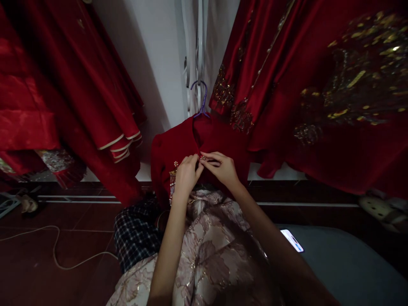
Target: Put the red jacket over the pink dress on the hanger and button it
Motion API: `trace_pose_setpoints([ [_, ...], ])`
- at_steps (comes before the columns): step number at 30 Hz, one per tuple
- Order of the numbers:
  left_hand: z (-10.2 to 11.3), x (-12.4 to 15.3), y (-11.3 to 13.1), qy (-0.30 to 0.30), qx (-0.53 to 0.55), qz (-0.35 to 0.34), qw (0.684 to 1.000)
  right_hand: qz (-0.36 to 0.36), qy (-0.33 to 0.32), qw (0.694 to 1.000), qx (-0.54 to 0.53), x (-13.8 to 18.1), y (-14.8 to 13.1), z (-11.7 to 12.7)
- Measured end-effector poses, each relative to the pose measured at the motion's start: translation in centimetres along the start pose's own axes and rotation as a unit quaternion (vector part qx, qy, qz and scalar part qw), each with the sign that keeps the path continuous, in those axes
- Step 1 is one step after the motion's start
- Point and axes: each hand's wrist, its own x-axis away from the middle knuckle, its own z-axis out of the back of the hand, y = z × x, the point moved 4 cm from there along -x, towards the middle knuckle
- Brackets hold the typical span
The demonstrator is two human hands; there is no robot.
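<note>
A red V-necked jacket (174, 142) hangs in front of me on a purple hanger (203, 102). Both hands meet at its front, just below the point of the neckline. My left hand (187, 173) is closed, its thumb and fingers pinching the front edge beside a small shiny button (202, 157). From the other side my right hand (223, 168) pinches at the same spot, fingertips almost touching the left ones. How the button sits in the cloth is too small to tell. A beaded tassel ornament (173, 180) hangs beside my left hand.
Red garments (105, 97) hang at the left, and red garments with gold sequins (360, 80) at the right. Pale floral fabric (219, 238) covers my lap. A lit phone (292, 240) lies on a grey cushioned seat (338, 263). A white cable (57, 250) crosses the floor.
</note>
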Motion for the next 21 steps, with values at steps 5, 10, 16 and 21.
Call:
trace_pose_setpoints([
  [5,-0.04,0.04,-0.10,0.000,0.009,-0.010,1.000,0.008,0.005,1.000,0.000,0.12,-0.30,-0.19],
  [10,-0.19,0.05,-0.44,0.000,0.043,-0.007,0.999,0.010,0.011,1.000,-0.006,0.12,-0.37,-0.19],
  [16,-0.32,-0.12,-0.72,0.000,0.073,-0.023,0.997,0.011,-0.006,1.000,-0.014,-0.04,-0.13,-0.08],
  [21,-0.57,-0.67,-0.72,-0.014,0.084,-0.043,0.995,0.025,0.002,1.000,-0.010,-0.16,-0.41,-0.09],
])
